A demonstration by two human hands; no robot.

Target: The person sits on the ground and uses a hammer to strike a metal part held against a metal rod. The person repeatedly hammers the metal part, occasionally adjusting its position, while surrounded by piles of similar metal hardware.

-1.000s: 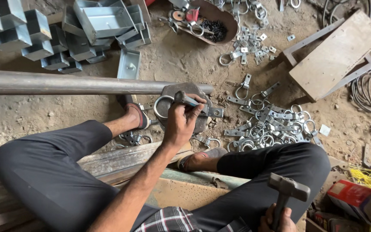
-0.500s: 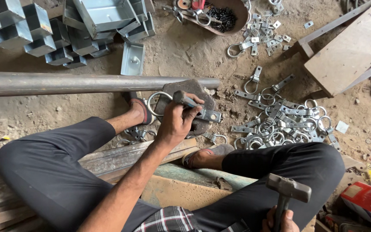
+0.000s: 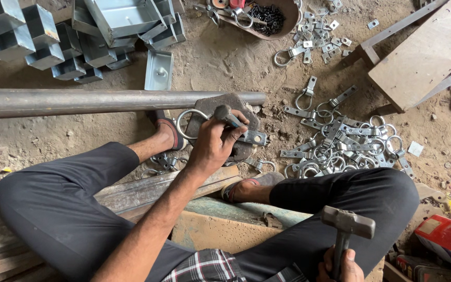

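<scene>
— Where's the ring clamp?

— The ring clamp (image 3: 212, 125) lies on a dark iron block (image 3: 236, 107) on the dirt floor (image 3: 225, 57), just below the long steel pipe (image 3: 105, 100).

— And the hands?

— The left hand (image 3: 212, 143) has its grip clenched around a punch (image 3: 228, 116) set on the clamp. The right hand (image 3: 340, 266) grasps a hammer (image 3: 348, 224) near the knee. A pile of clamps (image 3: 340, 141) lies to the right.

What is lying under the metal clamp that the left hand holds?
Under the metal clamp in the left hand lies a dark flat block on the sandy ground. The hand covers the block's middle, so the contact there is hidden.
</scene>
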